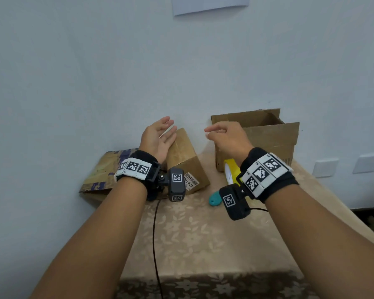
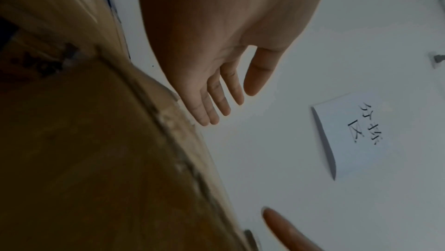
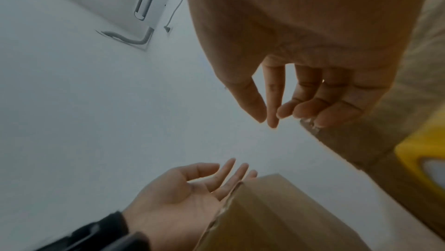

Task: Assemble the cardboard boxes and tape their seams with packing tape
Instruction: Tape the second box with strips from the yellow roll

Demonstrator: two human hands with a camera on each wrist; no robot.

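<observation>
Head view, near to far: on the counter [image 1: 203, 238] lie a teal object [image 1: 214, 200], possibly a cutter, and a yellow roll of packing tape [image 1: 231, 172], neither held. Above them, the left hand [image 1: 158, 138] is spread, palm inward, beside the upper edge of a closed small box [image 1: 187, 162] that looks already taped; the right hand [image 1: 225, 137] hovers loosely curled and empty. Behind it stands an erected larger box [image 1: 266, 134] with top flaps up and unsealed. At far left a flattened carton [image 1: 104, 169] lies unassembled. Judged progress: one box done, one awaiting closure, one untouched.
</observation>
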